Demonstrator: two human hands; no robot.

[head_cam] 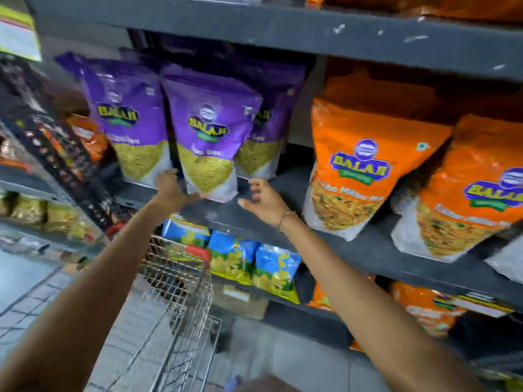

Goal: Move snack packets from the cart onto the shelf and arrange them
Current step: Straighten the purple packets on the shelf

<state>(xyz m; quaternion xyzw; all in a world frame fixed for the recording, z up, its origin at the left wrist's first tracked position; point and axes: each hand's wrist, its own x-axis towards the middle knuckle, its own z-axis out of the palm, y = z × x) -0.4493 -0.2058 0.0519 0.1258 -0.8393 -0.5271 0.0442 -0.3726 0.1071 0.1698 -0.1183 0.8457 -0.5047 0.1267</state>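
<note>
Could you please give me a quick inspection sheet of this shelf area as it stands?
Surface: dark shelf, scuffed.
Job's things: three purple packets upright; front purple packet at the shelf edge; wire cart below.
Clutter: orange packets to the right, blue packets on the lower shelf.
Hands: left hand touches the front packet's lower left corner; right hand open, apart from it.
Cables: nothing seen.
Surroundings: tiled floor, blurred neighbouring shelves.
</note>
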